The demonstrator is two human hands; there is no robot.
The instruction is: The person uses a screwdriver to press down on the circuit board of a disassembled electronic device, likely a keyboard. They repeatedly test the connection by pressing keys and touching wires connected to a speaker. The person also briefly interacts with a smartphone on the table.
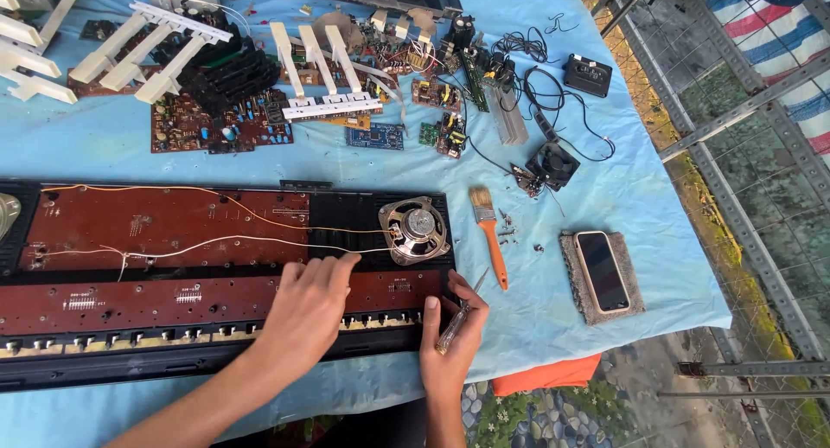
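An opened black keyboard chassis (216, 361) lies on the table, with brown circuit boards (164, 223) and a round speaker (416, 230) set into it. Thin white and yellow wires run across the boards toward the speaker. My left hand (307, 310) rests flat on the lower board, its fingertips touching the white wire just left of the speaker. My right hand (450, 340) grips the chassis's right end with the thumb on top. It also holds a screwdriver (458, 314) with a clear handle, whose tip points up and to the right.
A blue cloth (605, 188) covers the table. An orange-handled paintbrush (489, 236) and small screws lie right of the speaker. A phone (602, 270) rests on a grey pad. Loose circuit boards (220, 119), white key strips (147, 46), cables and a small fan (553, 163) crowd the far side. A metal fence runs along the right.
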